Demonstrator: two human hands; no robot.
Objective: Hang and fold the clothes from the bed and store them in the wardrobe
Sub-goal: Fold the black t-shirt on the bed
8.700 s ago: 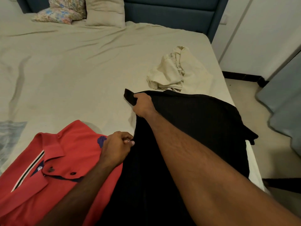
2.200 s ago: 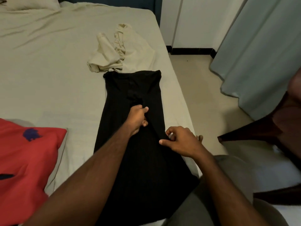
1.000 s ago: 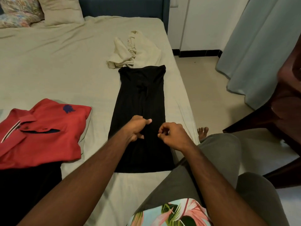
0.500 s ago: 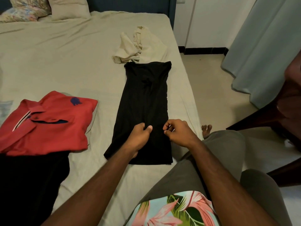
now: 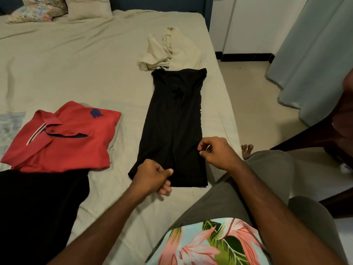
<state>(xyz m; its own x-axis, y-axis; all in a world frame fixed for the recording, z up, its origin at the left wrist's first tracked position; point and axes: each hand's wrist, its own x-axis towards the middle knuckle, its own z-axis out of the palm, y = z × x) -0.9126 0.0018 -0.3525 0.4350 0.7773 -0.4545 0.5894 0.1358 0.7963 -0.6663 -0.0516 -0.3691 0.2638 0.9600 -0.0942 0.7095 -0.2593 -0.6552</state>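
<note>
Both grips are pinched on the black garment: left hand at its near-left corner, right hand on its right edge. It lies lengthwise on the bed, soft and floppy-looking, so probably best folded by the hem corners.

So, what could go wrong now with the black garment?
The black garment lies close to the bed's right edge; a pull by the right hand may slide it off. Its far end touches the cream garment, which could drag along. The left hand may crease the near end.
</note>
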